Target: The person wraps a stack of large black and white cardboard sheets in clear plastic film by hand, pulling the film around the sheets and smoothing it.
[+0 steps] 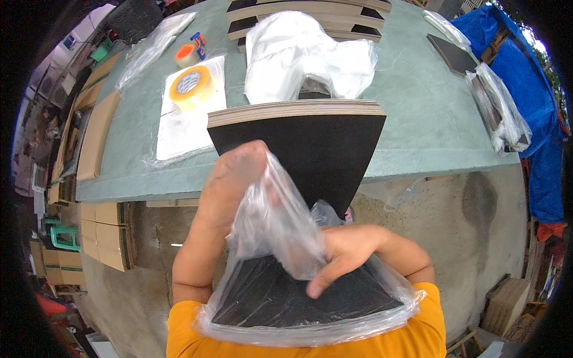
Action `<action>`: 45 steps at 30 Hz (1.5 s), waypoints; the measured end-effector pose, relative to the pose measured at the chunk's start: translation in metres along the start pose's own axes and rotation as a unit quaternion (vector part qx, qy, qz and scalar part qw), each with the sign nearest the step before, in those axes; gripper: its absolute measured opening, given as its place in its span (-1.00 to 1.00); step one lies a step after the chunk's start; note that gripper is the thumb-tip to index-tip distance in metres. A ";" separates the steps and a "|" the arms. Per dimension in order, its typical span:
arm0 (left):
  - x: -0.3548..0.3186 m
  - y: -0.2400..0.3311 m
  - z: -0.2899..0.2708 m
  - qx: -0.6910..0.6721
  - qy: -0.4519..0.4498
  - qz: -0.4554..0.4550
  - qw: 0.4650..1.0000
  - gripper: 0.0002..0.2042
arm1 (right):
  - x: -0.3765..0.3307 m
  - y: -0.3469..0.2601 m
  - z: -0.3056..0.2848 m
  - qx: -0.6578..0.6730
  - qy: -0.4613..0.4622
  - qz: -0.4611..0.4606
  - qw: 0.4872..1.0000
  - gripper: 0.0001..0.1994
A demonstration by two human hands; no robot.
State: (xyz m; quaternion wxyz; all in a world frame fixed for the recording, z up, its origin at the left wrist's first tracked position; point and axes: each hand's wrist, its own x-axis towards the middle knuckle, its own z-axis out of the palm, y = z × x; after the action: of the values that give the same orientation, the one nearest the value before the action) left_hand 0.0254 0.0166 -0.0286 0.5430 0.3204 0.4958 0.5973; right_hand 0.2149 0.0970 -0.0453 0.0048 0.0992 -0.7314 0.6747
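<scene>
A clear plastic bag (271, 221) is bunched up between my two hands. My left hand (239, 170) is closed on its upper end, raised in front of the black boards. My right hand (349, 247) grips the lower part of the film, its thumb pointing down and its fingers partly hidden by the plastic. Close to my body, a black board (298, 298) lies wrapped in clear film. Beyond my hands, a stack of black-faced boards (298, 140) with pale layered edges leans at the table's front edge.
The green table (412, 125) bears a white heap of plastic bags (292, 51), more stacked boards (310, 7) behind it, and a yellowish tape roll (192, 85) on white sheets (179, 134). Wrapped boards (495, 107) lie at the right edge. Cardboard boxes (107, 235) stand below left.
</scene>
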 end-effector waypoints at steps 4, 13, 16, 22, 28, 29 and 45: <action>0.004 0.000 -0.019 0.106 -0.387 -0.019 0.916 -0.78 | -0.011 -0.026 0.001 0.130 0.273 -0.112 0.947 -0.79; -0.009 0.014 -0.001 -0.098 -0.293 -0.045 0.950 -0.74 | -0.008 -0.001 0.018 0.191 -0.169 -0.046 0.966 -0.68; -0.003 0.017 -0.014 0.154 -0.383 -0.039 0.910 -0.70 | -0.018 -0.051 0.004 0.288 -0.039 -0.165 0.943 -0.67; -0.002 0.039 0.011 0.076 -0.660 0.094 0.742 -0.76 | -0.032 0.013 0.010 -0.394 -0.084 0.232 0.885 -0.73; -0.019 -0.019 -0.033 0.753 -0.303 0.060 0.581 -0.88 | -0.032 -0.023 -0.004 -0.588 -0.163 0.456 0.648 -0.82; -0.010 -0.022 -0.043 0.793 -0.259 0.116 0.539 -0.88 | -0.034 -0.021 0.002 -0.636 -0.127 0.418 0.636 -0.83; -0.039 -0.058 -0.051 0.713 -0.385 0.077 0.581 -0.86 | -0.073 -0.025 -0.028 -0.305 0.355 0.320 0.824 -0.70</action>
State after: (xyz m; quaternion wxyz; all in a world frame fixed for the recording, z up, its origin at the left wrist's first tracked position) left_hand 0.0053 -0.0381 -0.0921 0.2319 0.8416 0.4797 -0.0881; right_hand 0.2869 0.1333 -0.0280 0.0782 -0.3934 -0.8381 0.3698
